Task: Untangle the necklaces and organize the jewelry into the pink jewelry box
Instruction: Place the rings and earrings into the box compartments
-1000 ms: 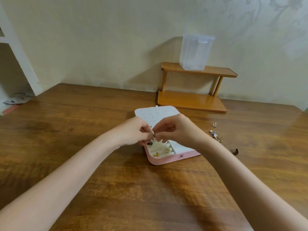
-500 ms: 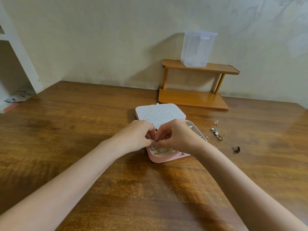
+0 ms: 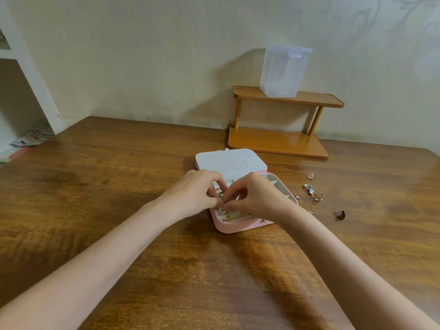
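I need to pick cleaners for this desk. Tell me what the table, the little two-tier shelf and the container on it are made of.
Table: wood or wood veneer, glossy; visible grain and reflections. Two-tier shelf: lighter, orange-toned wood or laminate, smooth sheen; which one is unclear. Container: translucent frosted plastic; the wall shows faintly through it.

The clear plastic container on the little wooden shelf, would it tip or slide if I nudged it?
The clear plastic container looks empty and thin-walled, so probably light. It is tall for its base, so it may tip or slide easily on the glossy wooden shelf.
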{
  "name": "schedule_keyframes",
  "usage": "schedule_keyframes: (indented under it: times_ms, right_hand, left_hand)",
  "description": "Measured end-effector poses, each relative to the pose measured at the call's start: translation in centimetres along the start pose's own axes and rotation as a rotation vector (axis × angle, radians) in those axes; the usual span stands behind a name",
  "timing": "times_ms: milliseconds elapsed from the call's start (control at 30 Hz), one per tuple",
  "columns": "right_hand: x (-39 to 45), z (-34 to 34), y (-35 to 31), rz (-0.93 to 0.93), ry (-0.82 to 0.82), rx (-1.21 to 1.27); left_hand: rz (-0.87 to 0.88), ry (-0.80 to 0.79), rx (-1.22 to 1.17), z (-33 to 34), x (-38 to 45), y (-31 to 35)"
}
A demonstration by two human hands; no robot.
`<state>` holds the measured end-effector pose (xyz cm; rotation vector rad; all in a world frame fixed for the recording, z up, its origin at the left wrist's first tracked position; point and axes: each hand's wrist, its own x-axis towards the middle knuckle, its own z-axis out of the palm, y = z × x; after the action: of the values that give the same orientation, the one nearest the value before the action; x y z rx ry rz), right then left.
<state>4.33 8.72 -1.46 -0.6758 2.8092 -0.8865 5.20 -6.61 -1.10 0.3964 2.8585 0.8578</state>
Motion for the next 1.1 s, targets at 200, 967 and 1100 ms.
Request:
schedule_keyframes:
  times_ms: [200, 967, 1100]
  right_hand:
    - [0.3, 0.4, -0.1, 0.050, -0.003, -0.006]
    - [1.5, 1.1, -1.5, 0.185, -0.119, -0.141]
    - [0.9, -0.6, -1.3, 0.184, -0.079, -0.051]
  left_hand:
    - [0.007, 0.017, 0.052, -0.3, 0.5, -0.2]
    - [0.056, -0.033, 0.241, -0.9, 0.4, -0.6]
    - [0.043, -0.038, 0.209, -1.1, 0.5, -0.7]
